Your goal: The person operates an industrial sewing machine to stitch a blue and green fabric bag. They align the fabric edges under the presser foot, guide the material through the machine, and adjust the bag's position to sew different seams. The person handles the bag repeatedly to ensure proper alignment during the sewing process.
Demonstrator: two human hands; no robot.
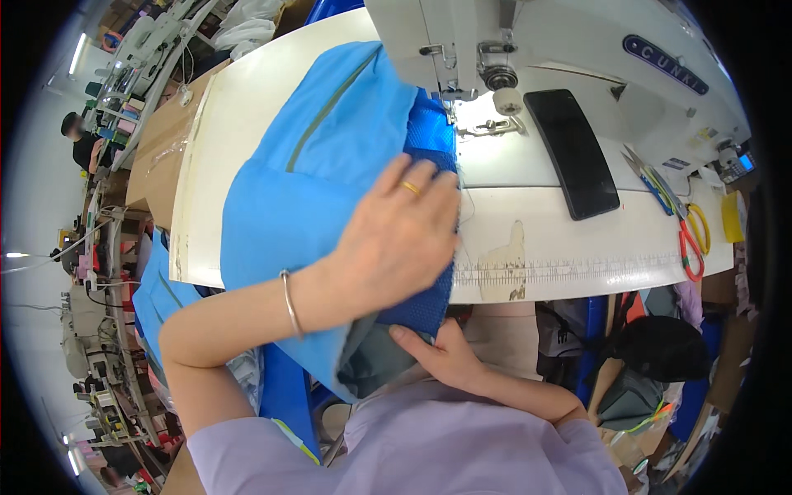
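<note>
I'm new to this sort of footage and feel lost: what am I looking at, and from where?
This single picture comes from a camera on a person's head, looking down; its wide lens bends straight edges. There is no robot, just two bare hands. The left hand rests on blue cloth spread over a white table. The right hand seems to have its grip on the cloth's near edge. The sewing machine is at the top. To the right of the cloth lie a black phone and scissors.
</note>
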